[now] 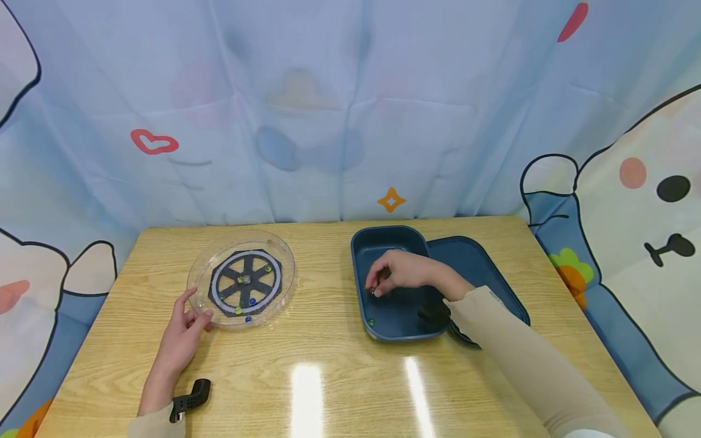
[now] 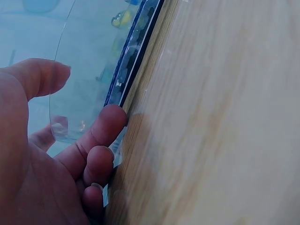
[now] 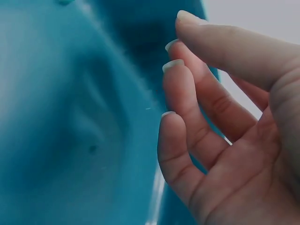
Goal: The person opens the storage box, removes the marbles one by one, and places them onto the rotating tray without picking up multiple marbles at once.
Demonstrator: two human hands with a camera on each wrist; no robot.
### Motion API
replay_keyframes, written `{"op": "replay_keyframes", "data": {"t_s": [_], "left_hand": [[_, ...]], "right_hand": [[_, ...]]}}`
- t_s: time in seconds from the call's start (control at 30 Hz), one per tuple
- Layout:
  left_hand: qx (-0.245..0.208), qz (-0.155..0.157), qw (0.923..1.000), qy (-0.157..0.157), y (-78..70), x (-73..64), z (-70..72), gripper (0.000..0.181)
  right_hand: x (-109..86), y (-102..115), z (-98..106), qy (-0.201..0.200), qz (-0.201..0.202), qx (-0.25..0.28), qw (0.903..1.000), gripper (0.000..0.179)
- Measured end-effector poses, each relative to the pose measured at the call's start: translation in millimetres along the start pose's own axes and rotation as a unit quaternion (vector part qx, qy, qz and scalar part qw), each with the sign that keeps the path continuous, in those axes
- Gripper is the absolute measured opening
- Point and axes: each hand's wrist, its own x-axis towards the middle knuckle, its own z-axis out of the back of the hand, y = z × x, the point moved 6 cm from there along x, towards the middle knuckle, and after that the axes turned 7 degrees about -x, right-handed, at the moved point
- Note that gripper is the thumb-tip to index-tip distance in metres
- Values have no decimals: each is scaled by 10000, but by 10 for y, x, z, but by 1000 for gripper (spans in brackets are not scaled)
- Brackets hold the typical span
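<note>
My left hand [image 1: 183,334] grips the near left rim of a clear round dish [image 1: 287,267], thumb on the upper side and fingers under the edge. A black six-spoked wheel shape with a pale ring [image 1: 215,291] shows in the dish. Several marbles lie about it, yellow-green ones [image 1: 269,267] and blue ones [image 1: 252,301]. My right hand [image 1: 402,271] is inside a dark blue rectangular box [image 1: 358,267], pinching a small dark marble [image 1: 373,291] at its fingertips. In the right wrist view the fingers [image 3: 176,89] are bent over the box and the marble is hidden.
A green marble [image 1: 371,322] sits in the box's near left corner. The blue lid [image 1: 465,255] lies to the right, partly under the box and my right forearm. A patterned curtain [image 1: 328,121] hangs behind the wooden table [image 1: 323,292].
</note>
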Motion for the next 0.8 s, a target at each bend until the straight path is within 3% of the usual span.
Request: {"op": "replay_keyframes", "data": {"t_s": [0.37,0.57,0.8], "left_hand": [[-19,-50,10000,32,2,-6,-10,68],[49,-50,10000,17,16,-2,4,68],[14,-25,10000,17,9,1,-1,69]], "right_hand": [[99,290,148,-804,303,88,9963,19],[305,513,168,-1345,306,17,9904,14],[595,782,45,-1653,445,-73,9852,14]]}}
